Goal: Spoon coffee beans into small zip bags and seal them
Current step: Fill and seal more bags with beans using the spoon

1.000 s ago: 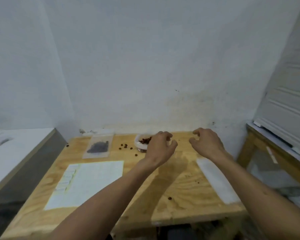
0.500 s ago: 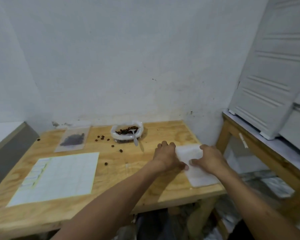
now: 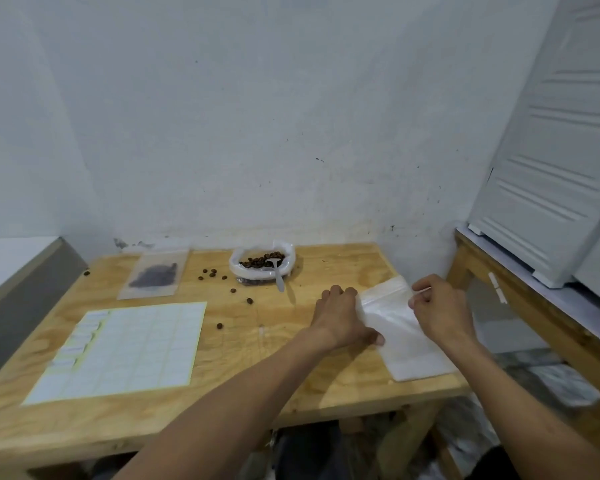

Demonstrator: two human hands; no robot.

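Plywood table [image 3: 291,386] is the landmark, butted against the white wall [image 3: 257,133] at its far edge. Both hands work at its right end. Left hand [image 3: 340,320] is curled, knuckles up, thumb pressed onto the left side of the clear zip bag [image 3: 400,344]. Right hand [image 3: 440,310] pinches the bag's top right corner near the zip strip; the corner looks slightly lifted, hard to be sure from this angle. Rest of the bag lies flat, its lower end close to the table's right front corner, no spare margin there.

Bean bag [image 3: 262,265], rim rolled open, sits at the table's far edge near centre, with coffee beans [image 3: 260,261] inside and the white spoon [image 3: 278,275] standing in them, handle leaning out toward the front. About 7 loose beans [image 3: 212,273] are scattered on the table left and in front of it. A filled zip bag [image 3: 155,275] lies flat at the far left of the table. Label sheet [image 3: 125,351] covers the table's left front area. Bare wood stays open across the table's centre, between sheet and hands. A second wooden bench [image 3: 534,313] stands right of the table, narrow gap between.
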